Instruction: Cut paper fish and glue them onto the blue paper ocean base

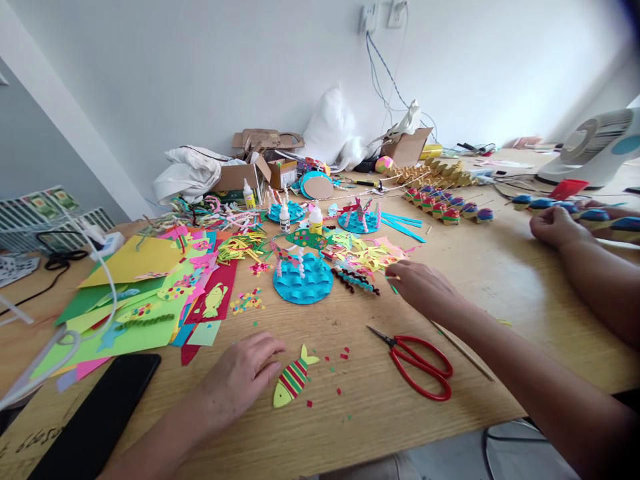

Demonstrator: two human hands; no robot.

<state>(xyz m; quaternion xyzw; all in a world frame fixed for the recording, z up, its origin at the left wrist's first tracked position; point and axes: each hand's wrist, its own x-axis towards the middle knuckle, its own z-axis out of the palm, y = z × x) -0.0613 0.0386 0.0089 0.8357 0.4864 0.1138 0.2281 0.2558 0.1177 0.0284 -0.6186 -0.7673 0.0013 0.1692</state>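
Observation:
My left hand (pixel 243 377) rests on the table with its fingers loosely apart and nothing in them. Just right of its thumb lies a yellow-green paper fish (pixel 293 381) with red and green stripes. My right hand (pixel 423 287) is stretched out beside the heap of paper strips (pixel 367 252), its fingertips drawn together over a small green paper strip (pixel 395 289). Below that forearm lie red-handled scissors (pixel 420 363), blades pointing left. Tiny red and green paper bits (pixel 339 391) are scattered between the fish and the scissors.
Beyond the fish stands a blue scalloped disc (pixel 303 283) with paper fish on it. Coloured paper sheets (pixel 135 293) and a black phone (pixel 97 417) lie left. Glue bottles (pixel 315 219) stand behind. At right, another person's hand (pixel 563 227) is by painted egg-carton pieces (pixel 595 217).

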